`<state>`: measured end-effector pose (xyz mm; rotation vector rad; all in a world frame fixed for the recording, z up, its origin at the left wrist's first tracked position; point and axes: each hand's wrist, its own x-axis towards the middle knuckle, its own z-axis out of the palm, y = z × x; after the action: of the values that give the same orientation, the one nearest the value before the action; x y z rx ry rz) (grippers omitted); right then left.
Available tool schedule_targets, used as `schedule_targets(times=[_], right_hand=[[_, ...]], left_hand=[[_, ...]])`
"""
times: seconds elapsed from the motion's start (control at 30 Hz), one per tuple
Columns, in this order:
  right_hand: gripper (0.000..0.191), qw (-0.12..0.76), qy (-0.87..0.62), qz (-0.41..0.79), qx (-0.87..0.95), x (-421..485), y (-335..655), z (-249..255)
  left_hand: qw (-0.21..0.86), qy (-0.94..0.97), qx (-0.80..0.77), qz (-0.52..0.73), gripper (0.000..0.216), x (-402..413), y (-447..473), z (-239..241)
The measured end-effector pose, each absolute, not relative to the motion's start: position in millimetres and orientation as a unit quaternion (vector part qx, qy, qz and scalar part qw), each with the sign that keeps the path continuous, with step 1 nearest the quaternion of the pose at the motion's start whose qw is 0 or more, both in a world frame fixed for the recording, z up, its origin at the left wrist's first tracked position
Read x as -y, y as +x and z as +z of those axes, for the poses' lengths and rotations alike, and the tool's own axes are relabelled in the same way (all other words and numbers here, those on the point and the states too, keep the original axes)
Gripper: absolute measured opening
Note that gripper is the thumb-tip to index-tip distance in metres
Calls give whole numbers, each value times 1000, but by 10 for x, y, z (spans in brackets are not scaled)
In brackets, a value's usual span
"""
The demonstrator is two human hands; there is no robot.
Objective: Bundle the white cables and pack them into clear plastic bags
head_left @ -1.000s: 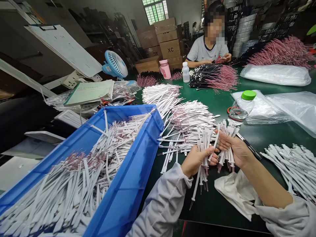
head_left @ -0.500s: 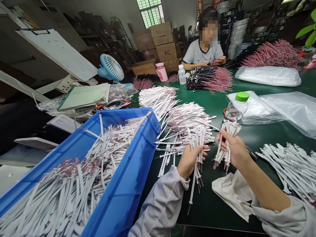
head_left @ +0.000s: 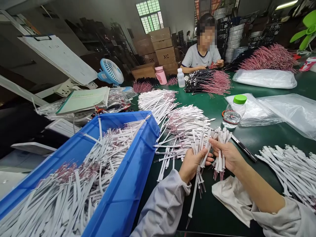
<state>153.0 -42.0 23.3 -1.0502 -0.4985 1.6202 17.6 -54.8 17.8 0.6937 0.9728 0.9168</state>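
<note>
My left hand [head_left: 194, 163] is closed around a bunch of white cables [head_left: 198, 144] with connectors at the upper ends and thin bare wires below. One longer cable hangs lower than the others. Close beside it on the right, my right hand [head_left: 228, 154] grips a second bunch of white cables [head_left: 219, 161], with pinkish wire ends pointing down. The thumb and fingertips of my right hand reach toward the left bunch; whether they pinch a cable of it I cannot tell. Behind both hands lies a pile of white cables [head_left: 187, 118] on the green table [head_left: 249, 135].
A blue bin [head_left: 133, 184] full of white cables stands at left. At right lie another white cable pile [head_left: 291, 168], a white cloth [head_left: 232, 200], a black pen-like tool [head_left: 243, 148] and a green-lidded jar [head_left: 233, 113]. A co-worker [head_left: 202, 52] sits across, behind black-and-red wires [head_left: 209, 80].
My right hand has moved left with its bunch, up against the left one. The black tool it partly covered now shows. The view has tilted slightly.
</note>
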Motion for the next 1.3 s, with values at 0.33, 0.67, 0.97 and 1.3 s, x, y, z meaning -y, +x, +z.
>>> schedule_targets(times=[0.33, 0.67, 0.97, 1.3], right_hand=[[41, 605, -482, 595, 217, 388, 1536, 316], [19, 280, -468, 540, 641, 616, 1695, 571], [16, 21, -449, 311, 837, 757, 1503, 417], [27, 431, -502, 513, 546, 522, 1753, 433]], left_hand=[[704, 343, -452, 428, 50, 537, 191, 124], [682, 287, -446, 503, 42, 434, 114, 110], [648, 310, -478, 505, 47, 363, -9, 113], [710, 269, -461, 460, 48, 524, 52, 174]])
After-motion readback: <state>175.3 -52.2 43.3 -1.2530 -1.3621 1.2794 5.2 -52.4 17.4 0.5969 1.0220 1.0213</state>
